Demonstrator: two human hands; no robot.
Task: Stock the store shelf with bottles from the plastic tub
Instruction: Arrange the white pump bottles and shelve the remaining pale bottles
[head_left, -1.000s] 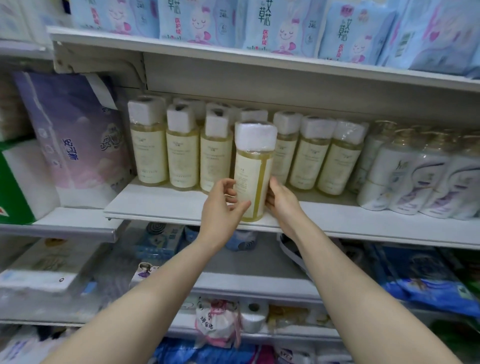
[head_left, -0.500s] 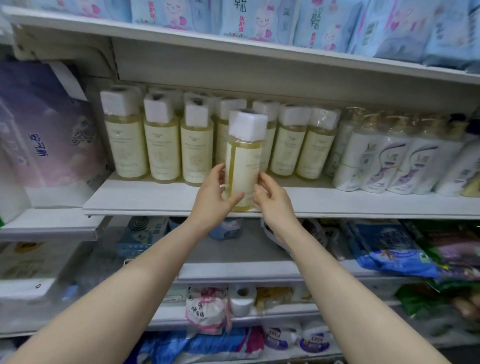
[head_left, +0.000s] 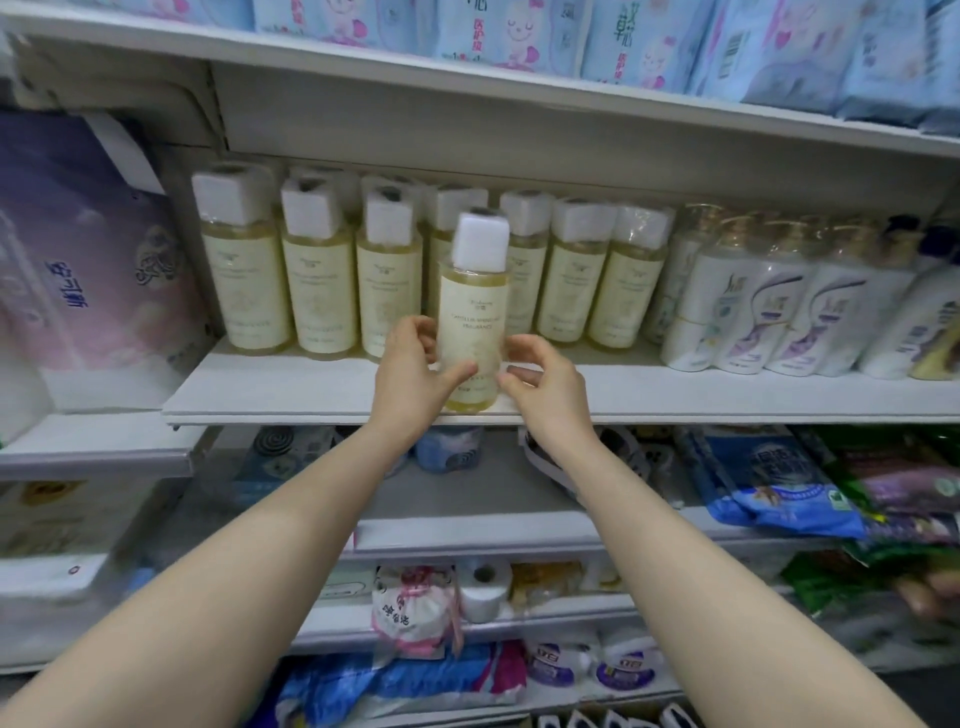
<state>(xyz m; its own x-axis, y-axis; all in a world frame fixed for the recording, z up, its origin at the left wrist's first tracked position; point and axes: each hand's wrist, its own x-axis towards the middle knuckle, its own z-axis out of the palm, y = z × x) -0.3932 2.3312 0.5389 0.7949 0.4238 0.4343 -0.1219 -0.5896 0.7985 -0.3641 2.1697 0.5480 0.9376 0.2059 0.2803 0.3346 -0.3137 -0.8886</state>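
**Both hands on one bottle at the shelf's front edge**

The left thumb (head_left: 460, 371) lies across the lower front of the bottle (head_left: 474, 312), and the other left fingers curl round its left side and behind it, so the left hand (head_left: 415, 379) grips it. The right hand's fingertips (head_left: 522, 345) are curled and meet the bottle's right edge, with the thumb just below them against the same side. The right hand (head_left: 553, 389) pinches lightly there.

The bottle is upright in the middle of the frame. It holds pale yellow liquid and has a cream label and a white wrapped cap. Its base is at the very front edge of the white shelf (head_left: 291, 387); whether it rests there or hangs just above cannot be told.

Behind it stands a row of matching bottles (head_left: 319, 291). White pump bottles (head_left: 779, 317) crowd the right of the same shelf. Blue packs (head_left: 649, 41) line the shelf along the top of the frame, and a large purple pack (head_left: 88, 270) fills the left side.
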